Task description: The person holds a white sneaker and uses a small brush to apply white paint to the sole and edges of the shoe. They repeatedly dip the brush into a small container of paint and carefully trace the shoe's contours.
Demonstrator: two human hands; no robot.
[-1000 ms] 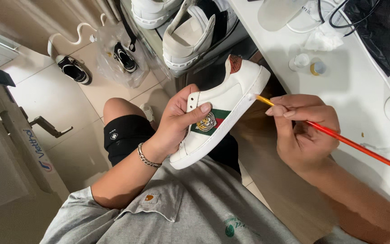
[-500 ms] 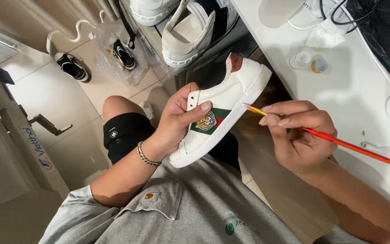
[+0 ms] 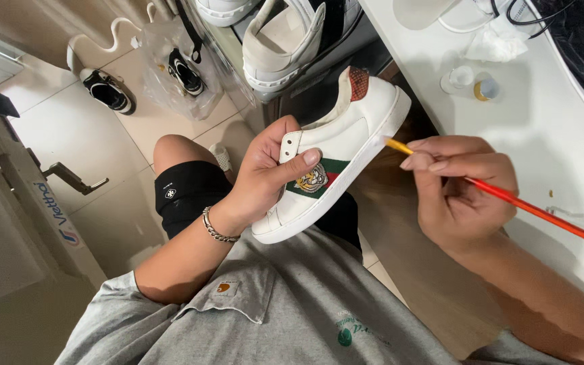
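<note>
My left hand [image 3: 268, 169] grips a white sneaker [image 3: 349, 138] from behind, thumb across its side near a green and red stripe with an embroidered animal head. The shoe is tilted, heel up toward the desk, sole edge facing right. My right hand [image 3: 457, 186] pinches a thin paintbrush with a red handle [image 3: 542, 215]. Its yellow ferrule and tip [image 3: 392, 142] touch the sole edge near the heel. A metal bracelet sits on my left wrist.
A white desk [image 3: 542, 101] on the right carries small jars [image 3: 471, 84], a crumpled tissue and cables. Other white sneakers [image 3: 285, 40] stand on a shelf at the top. Black shoes [image 3: 106, 89] and a plastic bag lie on the tiled floor. I wear black shorts.
The brush tip has slid a little along the sole edge, away from the heel. The sneaker stays held in the same tilt by my left hand.
</note>
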